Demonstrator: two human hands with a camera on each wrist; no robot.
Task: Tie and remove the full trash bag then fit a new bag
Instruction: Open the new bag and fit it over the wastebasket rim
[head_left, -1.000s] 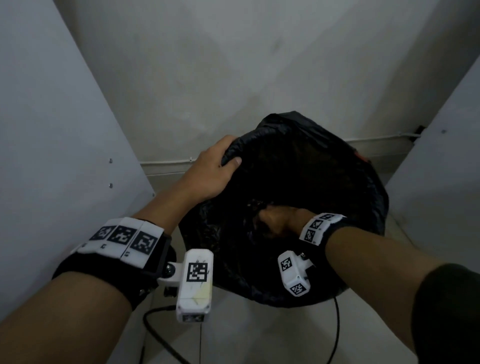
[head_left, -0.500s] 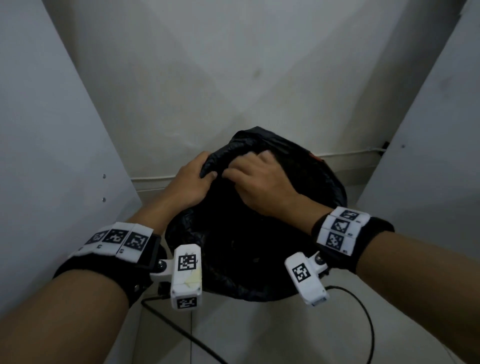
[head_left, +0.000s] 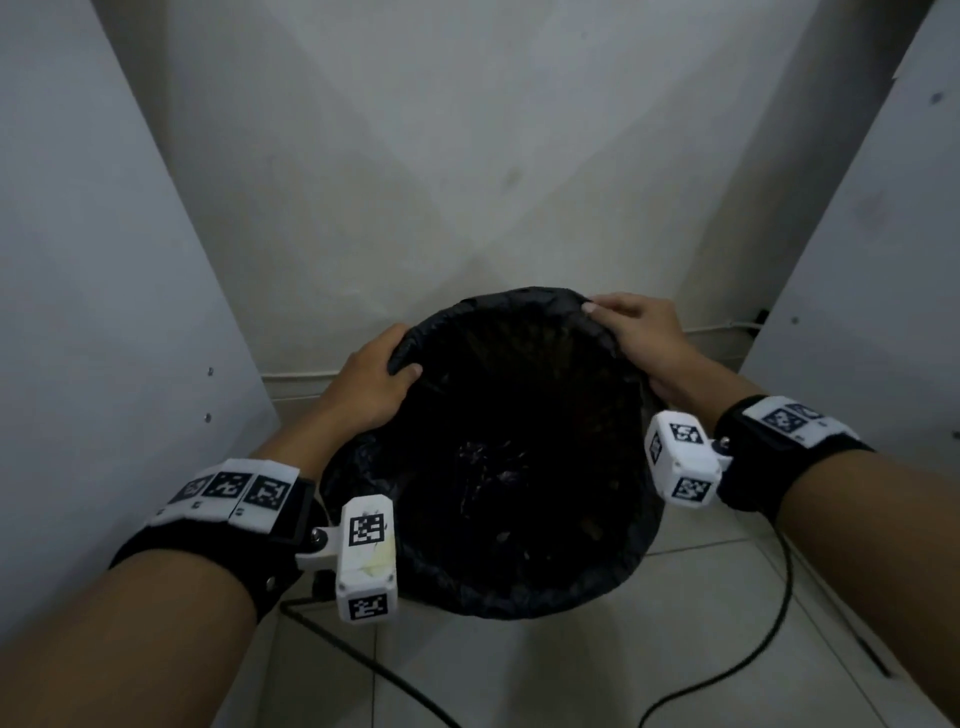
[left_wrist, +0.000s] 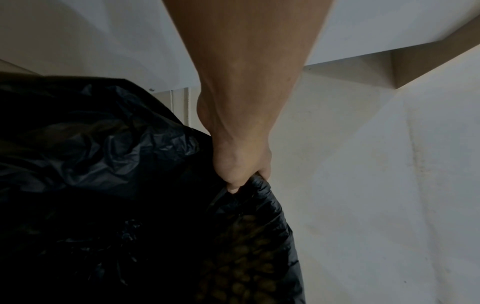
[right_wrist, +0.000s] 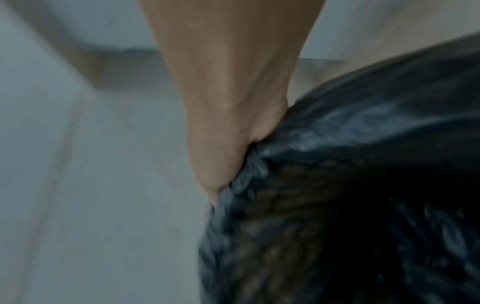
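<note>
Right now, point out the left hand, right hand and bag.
left hand (head_left: 371, 382), head view, back of the hand.
right hand (head_left: 641, 332), head view, back of the hand.
bag (head_left: 519, 605), head view, near rim.

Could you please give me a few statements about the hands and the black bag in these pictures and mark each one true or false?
1. The left hand has a grip on the rim of the black bag. True.
2. The right hand is deep inside the bag. False: it holds the far right part of the rim.
3. The bag's mouth is tied shut. False: it is stretched open between the two hands.
4. A black cable lies on the tiled floor near the bag. True.
5. Both hands grip the same spot. False: they are on opposite sides of the rim.
</note>
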